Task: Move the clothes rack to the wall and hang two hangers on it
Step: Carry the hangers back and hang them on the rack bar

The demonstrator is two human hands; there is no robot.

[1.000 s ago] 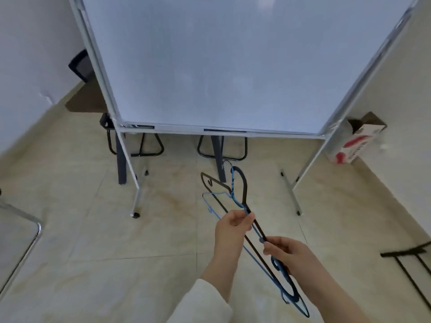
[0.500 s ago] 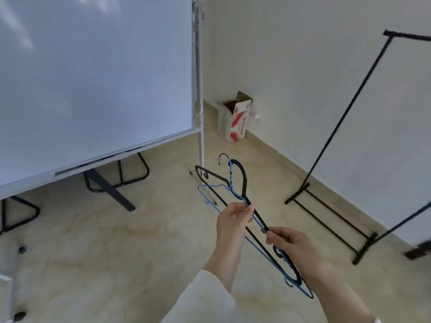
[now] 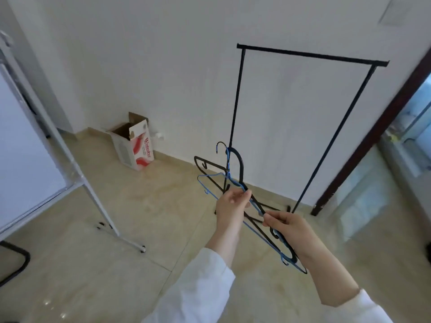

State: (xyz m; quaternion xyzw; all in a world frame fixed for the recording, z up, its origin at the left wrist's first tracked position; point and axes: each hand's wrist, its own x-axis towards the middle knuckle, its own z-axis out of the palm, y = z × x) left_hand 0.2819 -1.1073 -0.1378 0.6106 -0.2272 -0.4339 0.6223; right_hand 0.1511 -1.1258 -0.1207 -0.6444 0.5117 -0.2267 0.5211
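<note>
A black clothes rack [image 3: 310,54] stands against the white wall ahead, its top bar bare. I hold a black hanger [image 3: 238,162] and a thin blue wire hanger [image 3: 211,176] stacked together in front of it. My left hand [image 3: 231,206] pinches both near their necks, just below the hooks. My right hand [image 3: 289,227] grips them lower down, near the far shoulder end. The hooks point up toward the rack's left post.
A whiteboard on a wheeled stand [image 3: 77,164] fills the left side. An open cardboard box [image 3: 134,145] sits on the floor by the wall. A dark door frame [image 3: 373,138] and glass lie to the right of the rack. A black chair leg [image 3: 16,259] shows at far left.
My view has swung right, from the whiteboard to the rack at the wall, which now shows whole. Both hands keep the same grip on the two hangers.
</note>
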